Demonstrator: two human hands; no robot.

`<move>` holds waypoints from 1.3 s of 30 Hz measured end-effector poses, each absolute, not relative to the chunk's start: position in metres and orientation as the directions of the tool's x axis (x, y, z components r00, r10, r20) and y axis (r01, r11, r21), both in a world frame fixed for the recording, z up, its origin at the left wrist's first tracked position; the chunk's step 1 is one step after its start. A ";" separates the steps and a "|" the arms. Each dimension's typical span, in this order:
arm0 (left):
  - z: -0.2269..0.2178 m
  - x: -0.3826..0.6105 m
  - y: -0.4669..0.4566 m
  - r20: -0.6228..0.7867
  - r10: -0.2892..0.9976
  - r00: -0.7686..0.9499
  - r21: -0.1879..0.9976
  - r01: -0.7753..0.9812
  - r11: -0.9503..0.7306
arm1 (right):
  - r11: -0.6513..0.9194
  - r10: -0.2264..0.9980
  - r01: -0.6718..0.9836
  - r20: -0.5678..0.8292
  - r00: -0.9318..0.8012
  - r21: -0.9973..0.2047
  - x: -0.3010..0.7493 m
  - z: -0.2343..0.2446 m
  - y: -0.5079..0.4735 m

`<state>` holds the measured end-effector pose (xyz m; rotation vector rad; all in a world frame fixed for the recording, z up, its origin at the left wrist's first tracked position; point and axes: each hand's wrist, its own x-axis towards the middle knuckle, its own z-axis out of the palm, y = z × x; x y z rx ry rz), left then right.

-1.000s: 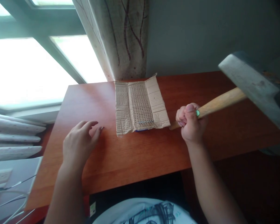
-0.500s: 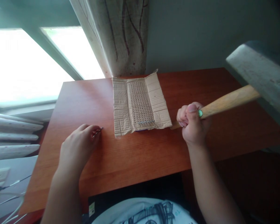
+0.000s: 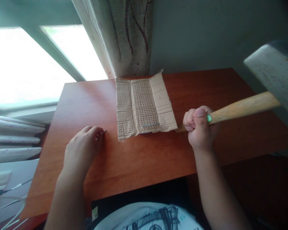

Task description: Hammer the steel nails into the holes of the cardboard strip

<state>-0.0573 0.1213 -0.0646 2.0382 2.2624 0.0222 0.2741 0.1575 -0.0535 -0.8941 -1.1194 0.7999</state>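
My right hand [image 3: 201, 127] is wrapped round the wooden handle of a hammer [image 3: 244, 108], raised over the right part of the desk. The hammer's broad grey head is partly cut off by the right edge of the view. On the left, my left hand [image 3: 83, 148] rests by the desk top with its fingers closed on some thin metal nails [image 3: 104, 131], mostly hidden by the fingers. Between my hands lies an unfolded piece of cardboard [image 3: 125, 110] with a panel of small holes [image 3: 144, 103]. A row of nails [image 3: 151, 125] stands along the panel's near end.
The reddish-brown wooden desk [image 3: 134, 163] spans the view. A window [image 3: 26, 67] and a patterned curtain [image 3: 124, 35] are behind it to the left. Cables and a wall socket [image 3: 0, 179] sit at the lower left.
The hammer has shifted a little to the right and its head has dipped slightly. My left hand has barely moved, and the cardboard lies as before.
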 end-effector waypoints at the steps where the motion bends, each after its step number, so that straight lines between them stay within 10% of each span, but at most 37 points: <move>1: -0.067 -0.057 0.122 -0.048 0.993 -0.110 0.082 0.990 0.114 | 0.424 0.885 -0.084 0.393 0.248 -0.902 0.274 -0.053 0.157; 39: -0.084 -0.054 0.129 0.092 0.994 -0.063 0.169 0.985 0.047 | 0.423 0.886 -0.054 0.401 0.232 -0.904 0.268 -0.056 0.158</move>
